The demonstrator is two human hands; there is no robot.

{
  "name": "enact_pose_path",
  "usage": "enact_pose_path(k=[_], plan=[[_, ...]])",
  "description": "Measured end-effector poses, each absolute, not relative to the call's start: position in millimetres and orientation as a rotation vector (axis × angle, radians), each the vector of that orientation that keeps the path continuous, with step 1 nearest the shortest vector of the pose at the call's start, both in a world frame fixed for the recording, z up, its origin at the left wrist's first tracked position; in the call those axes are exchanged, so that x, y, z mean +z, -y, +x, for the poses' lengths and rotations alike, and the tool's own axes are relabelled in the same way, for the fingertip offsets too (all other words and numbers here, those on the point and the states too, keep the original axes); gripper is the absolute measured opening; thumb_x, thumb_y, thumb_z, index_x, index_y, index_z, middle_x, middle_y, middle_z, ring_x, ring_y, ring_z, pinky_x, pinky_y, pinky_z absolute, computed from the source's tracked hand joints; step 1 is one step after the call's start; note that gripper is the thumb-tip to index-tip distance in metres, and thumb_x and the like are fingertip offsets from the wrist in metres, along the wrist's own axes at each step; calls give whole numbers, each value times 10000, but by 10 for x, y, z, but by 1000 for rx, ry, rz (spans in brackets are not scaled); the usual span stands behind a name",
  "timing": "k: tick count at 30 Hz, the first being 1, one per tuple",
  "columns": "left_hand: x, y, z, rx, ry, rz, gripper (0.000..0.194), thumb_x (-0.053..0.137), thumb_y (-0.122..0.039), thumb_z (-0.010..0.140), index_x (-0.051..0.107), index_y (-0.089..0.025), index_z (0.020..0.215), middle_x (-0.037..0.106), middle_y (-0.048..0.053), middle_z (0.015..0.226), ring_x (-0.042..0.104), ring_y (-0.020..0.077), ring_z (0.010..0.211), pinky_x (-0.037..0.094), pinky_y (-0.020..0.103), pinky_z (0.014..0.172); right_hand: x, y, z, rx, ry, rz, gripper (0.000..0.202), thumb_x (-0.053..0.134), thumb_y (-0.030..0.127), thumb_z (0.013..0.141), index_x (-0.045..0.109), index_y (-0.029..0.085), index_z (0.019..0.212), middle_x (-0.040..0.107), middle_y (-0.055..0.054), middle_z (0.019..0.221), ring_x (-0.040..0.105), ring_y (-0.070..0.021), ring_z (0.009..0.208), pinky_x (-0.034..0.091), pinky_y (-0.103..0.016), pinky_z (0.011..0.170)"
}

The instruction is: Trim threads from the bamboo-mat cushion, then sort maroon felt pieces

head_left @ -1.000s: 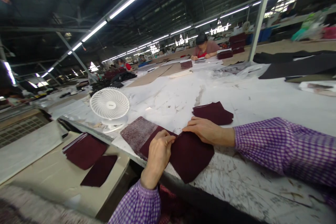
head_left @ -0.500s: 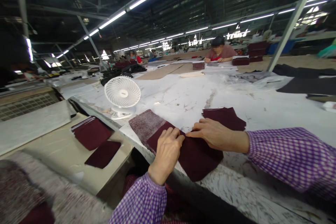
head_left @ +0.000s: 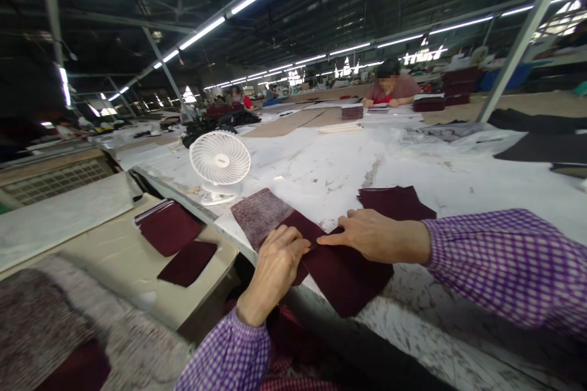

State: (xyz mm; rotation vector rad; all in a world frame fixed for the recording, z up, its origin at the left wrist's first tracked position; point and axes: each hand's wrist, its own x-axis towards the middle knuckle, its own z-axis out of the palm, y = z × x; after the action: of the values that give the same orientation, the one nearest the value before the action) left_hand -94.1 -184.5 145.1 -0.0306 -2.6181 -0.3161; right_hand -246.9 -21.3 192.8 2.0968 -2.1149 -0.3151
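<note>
Dark maroon fabric pieces (head_left: 351,278) lie on the white table near its front edge. One overlaps a mottled, fuzzy grey-maroon fabric piece (head_left: 261,214) on the left. My left hand (head_left: 280,259) is closed, with thumb and fingertips pinching a maroon piece where two edges meet. From the right, my right hand (head_left: 369,235) reaches over the cloth. Its index finger points along the same meeting edge, while the other fingers are curled on the maroon fabric; the thumb is hidden. Just behind that hand sits a small maroon stack (head_left: 397,200).
A white fan (head_left: 220,159) stands behind the fabric, at the left. On a lower beige surface (head_left: 105,250) lie a maroon stack (head_left: 169,229) and a loose maroon piece (head_left: 188,264). Clear plastic (head_left: 454,137) rests farther back. A co-worker (head_left: 394,88) leans over the table's far side.
Both hands have shifted slightly left along the meeting edge. My left hand has drawn its maroon piece aside, and a notch now shows between the two pieces. The view has turned slightly left.
</note>
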Motion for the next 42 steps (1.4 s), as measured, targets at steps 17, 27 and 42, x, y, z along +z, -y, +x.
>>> enact_pose_path(k=[17, 27, 42], plan=[[1422, 1794, -872, -501, 2572, 201, 172, 488, -139, 882, 604, -186, 764, 577, 15, 800, 510, 173, 813, 403, 314, 771, 1994, 215, -2687, -48, 2417, 2044, 410, 462, 184, 887, 580, 287, 1266, 690, -94, 968, 637, -245, 862, 469, -331, 716], [1382, 1782, -838, -369, 2585, 181, 187, 458, -166, 912, 606, -185, 799, 591, 18, 821, 497, 176, 813, 389, 329, 776, 1661, 239, -2431, 511, 2102, 2235, 414, 348, 67, 884, 588, 152, 1210, 594, -112, 1101, 562, -190, 985, 501, -347, 878], [1333, 1901, -761, -721, 2439, 71, 203, 453, -242, 936, 630, -186, 855, 623, 28, 849, 532, 162, 814, 412, 299, 757, 1716, 304, -2340, 86, 2104, 2302, 637, 366, -30, 767, 498, 206, 1344, 507, -133, 1051, 495, -223, 944, 494, -386, 820]])
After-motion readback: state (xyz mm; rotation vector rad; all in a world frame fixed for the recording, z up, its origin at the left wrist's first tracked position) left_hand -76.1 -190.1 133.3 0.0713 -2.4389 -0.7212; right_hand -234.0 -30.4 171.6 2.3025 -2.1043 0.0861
